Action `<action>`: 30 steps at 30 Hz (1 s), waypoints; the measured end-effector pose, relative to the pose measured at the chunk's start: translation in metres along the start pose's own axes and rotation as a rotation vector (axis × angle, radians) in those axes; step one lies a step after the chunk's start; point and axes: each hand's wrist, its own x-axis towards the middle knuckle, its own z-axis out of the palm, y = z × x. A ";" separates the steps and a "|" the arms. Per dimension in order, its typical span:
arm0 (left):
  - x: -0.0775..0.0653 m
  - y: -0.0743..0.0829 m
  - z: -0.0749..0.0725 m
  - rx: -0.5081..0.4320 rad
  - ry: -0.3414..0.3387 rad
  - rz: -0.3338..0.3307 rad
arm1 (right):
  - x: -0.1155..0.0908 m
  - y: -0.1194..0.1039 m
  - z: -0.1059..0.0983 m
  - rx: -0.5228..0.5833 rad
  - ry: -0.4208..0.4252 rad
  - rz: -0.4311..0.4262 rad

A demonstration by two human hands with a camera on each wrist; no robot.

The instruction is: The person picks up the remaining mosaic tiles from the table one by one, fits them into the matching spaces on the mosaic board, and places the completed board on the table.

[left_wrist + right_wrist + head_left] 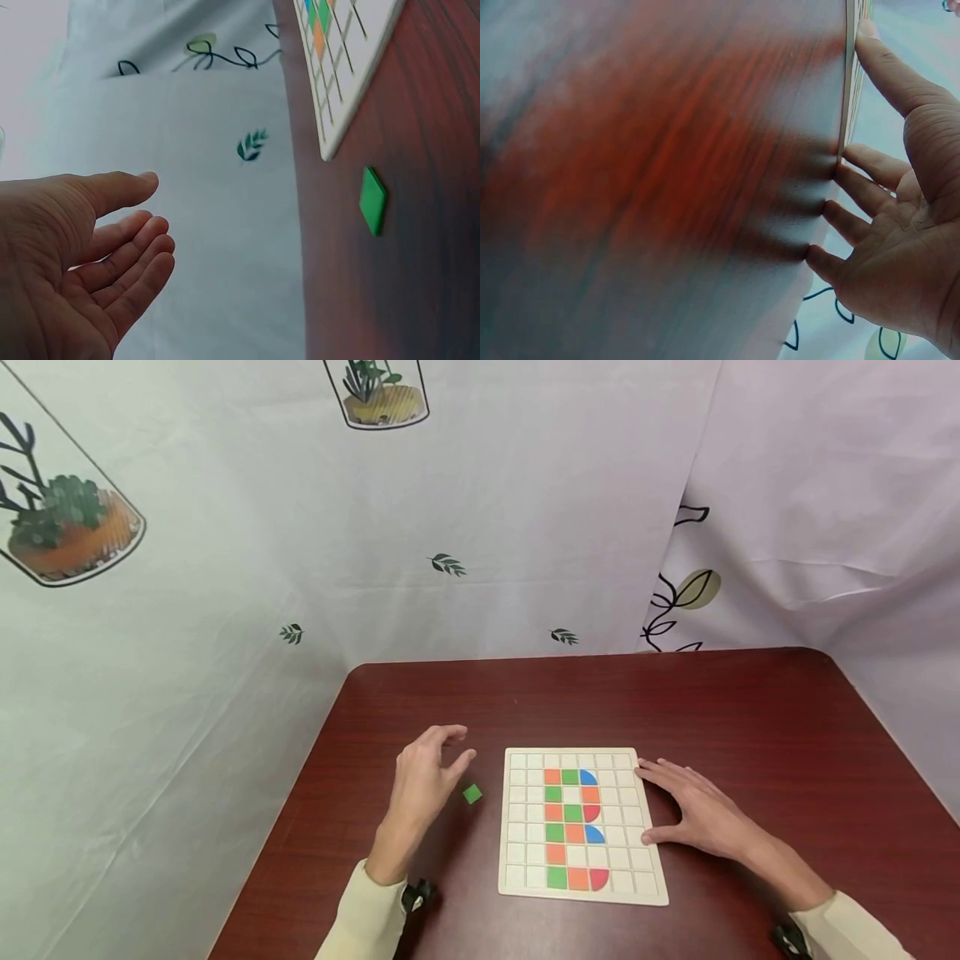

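Note:
A pale wooden grid board (517,827) lies on the table. Orange, green, blue and red tiles fill several of its cells, among them an orange tile (556,854) in the lower part. Left of the board, a loose green square tile (472,793) rests on the tabletop; it also shows in the left wrist view as a green tile (373,201). My left hand (423,781) hovers near that tile, holding nothing, thumb and fingers apart. With thumb and fingertips, my right hand (701,810) touches the board's right edge, fingers spread.
The dark red wooden table (420,702) has rounded far corners. White cloth (525,527) printed with leaves and plants hangs behind it and along the sides. Dark wrist devices (417,896) sit at both cuffs.

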 end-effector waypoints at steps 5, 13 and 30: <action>-0.001 -0.010 0.003 0.035 -0.020 -0.061 | 0.000 0.000 0.000 0.002 -0.002 0.001; -0.005 -0.021 0.007 0.043 -0.036 -0.098 | 0.000 0.000 0.000 0.003 -0.008 0.009; -0.025 -0.035 0.018 0.043 -0.129 -0.156 | 0.001 0.000 -0.001 0.005 -0.007 0.007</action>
